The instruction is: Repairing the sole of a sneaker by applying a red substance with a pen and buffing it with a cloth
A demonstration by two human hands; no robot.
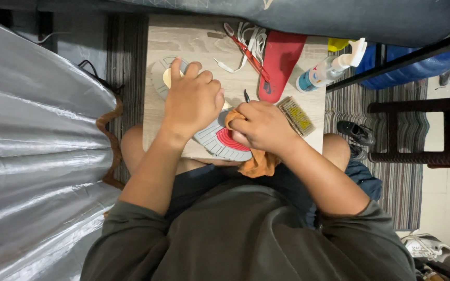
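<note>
Head view: 2 hands on an upturned shoe (212,136) at near edge of small wooden table (308,101).

Left hand (191,101) clamped over shoe, fingers curled tight on its toe end; right hand (264,127) pinching orange cloth (256,162) against grey and red sole at heel. Red insole (279,62), white laces (251,39), brush (297,115), spray bottle (329,68) just behind. Risks, judged: heel overhangs table edge, could slip off under hard rubbing; elbow swing could knock bottle over.

One head-worn camera looks steeply down, close over a small wooden table (308,112) at the lap.
</note>
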